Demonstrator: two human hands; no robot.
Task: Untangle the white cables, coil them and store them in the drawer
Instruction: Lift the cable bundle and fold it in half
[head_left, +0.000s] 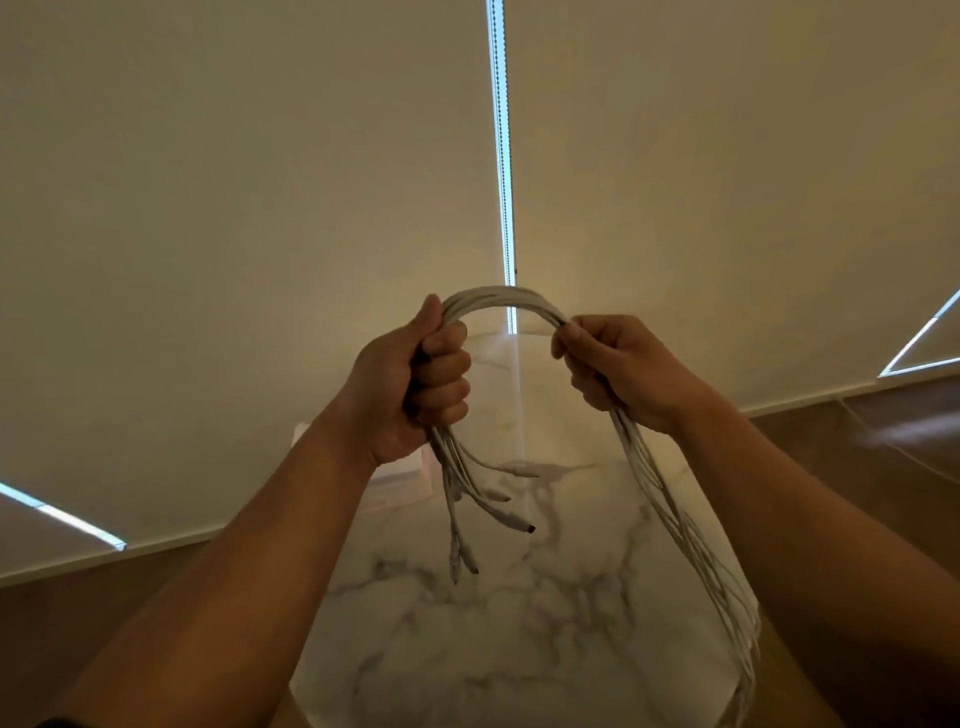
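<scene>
Two hands: left hand (415, 379), right hand (618, 369). One bundle of white cables (504, 301); strand count unclear, several. Five plug ends (519, 522) seen hanging below left hand. One marble table (519, 649). One pale box (405, 470). Three bright blind gaps (501, 156). One bead chain (505, 208).

A table (519, 649) with a white marble top, veined in grey, is seen standing on a brown floor (62, 623). A pale box (402, 475) is set at the table's far left edge, partly hidden. Cables (488, 299) are held above the table; whether any end touches it cannot be told.
</scene>
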